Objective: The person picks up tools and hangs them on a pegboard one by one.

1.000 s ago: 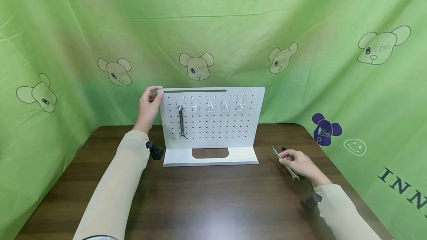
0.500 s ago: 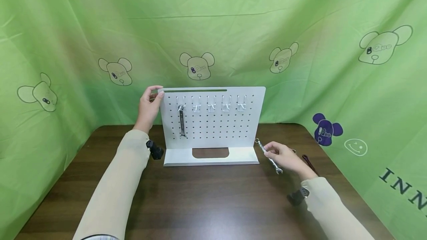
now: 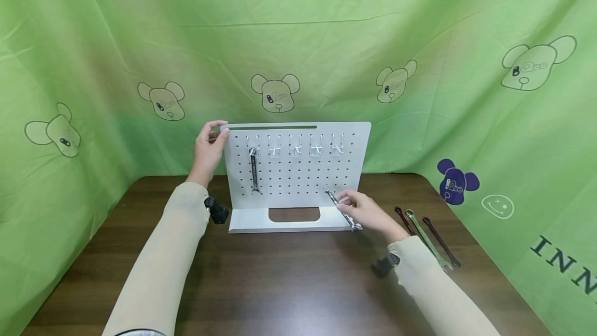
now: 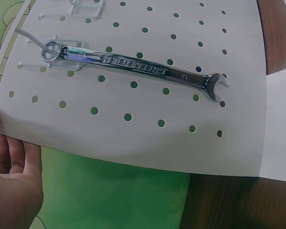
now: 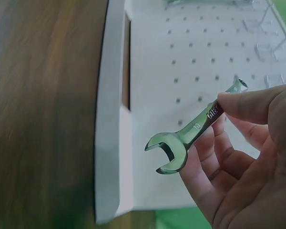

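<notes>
A white pegboard (image 3: 289, 175) stands on the table with a row of wire hooks (image 3: 295, 148) near its top. My left hand (image 3: 207, 152) grips the board's upper left corner, thumb in front and fingers behind. From the leftmost hook a chrome combination wrench (image 4: 133, 67) hangs by its ring end, marked 12. My right hand (image 3: 366, 214) pinches a second combination wrench (image 5: 195, 126), marked 10, between thumb and fingers. That wrench is in front of the board's lower right part, ring end up and to the left, open end toward the table.
On the brown table (image 3: 280, 279), right of the board, lie a green-tinted wrench (image 3: 426, 237) and a dark wrench (image 3: 440, 241). Another dark wrench (image 3: 403, 219) is partly hidden by my right arm. A green printed curtain (image 3: 280, 40) hangs behind and to the sides.
My right hand has lifted the wrench from beside the others and carried it left to the front of the board, uncovering the wrenches on the table. My left hand has stayed put.
</notes>
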A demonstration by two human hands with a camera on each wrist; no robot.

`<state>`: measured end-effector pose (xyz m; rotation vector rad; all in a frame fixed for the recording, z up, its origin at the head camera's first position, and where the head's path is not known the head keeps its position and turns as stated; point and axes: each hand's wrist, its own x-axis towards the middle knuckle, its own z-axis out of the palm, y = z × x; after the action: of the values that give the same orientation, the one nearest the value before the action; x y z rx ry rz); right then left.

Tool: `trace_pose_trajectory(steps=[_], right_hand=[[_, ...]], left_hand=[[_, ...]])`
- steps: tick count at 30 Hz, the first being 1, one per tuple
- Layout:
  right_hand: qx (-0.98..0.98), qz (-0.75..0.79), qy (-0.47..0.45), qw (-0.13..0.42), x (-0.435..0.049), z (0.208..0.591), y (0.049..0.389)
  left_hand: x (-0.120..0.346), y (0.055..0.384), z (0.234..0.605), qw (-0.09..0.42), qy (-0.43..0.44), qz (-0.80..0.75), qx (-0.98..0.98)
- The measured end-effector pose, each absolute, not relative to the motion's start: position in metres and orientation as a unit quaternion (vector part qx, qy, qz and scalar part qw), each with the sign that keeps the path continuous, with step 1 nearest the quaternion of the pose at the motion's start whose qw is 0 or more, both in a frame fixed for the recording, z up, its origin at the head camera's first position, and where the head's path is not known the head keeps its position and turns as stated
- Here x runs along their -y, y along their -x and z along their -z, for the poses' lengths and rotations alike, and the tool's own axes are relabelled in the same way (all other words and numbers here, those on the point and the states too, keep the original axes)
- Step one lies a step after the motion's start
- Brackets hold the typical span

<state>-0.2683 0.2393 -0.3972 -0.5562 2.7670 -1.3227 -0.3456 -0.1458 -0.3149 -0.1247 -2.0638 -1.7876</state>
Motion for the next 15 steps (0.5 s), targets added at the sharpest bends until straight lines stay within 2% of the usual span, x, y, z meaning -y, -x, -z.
trace_pose_trajectory(steps=[15], right_hand=[[-0.849,0.486,0.204,0.027,-0.178,0.375,0.279]], left_hand=[[0.146,0.344,0.313,0.198,0.046,0.643,0.739]])
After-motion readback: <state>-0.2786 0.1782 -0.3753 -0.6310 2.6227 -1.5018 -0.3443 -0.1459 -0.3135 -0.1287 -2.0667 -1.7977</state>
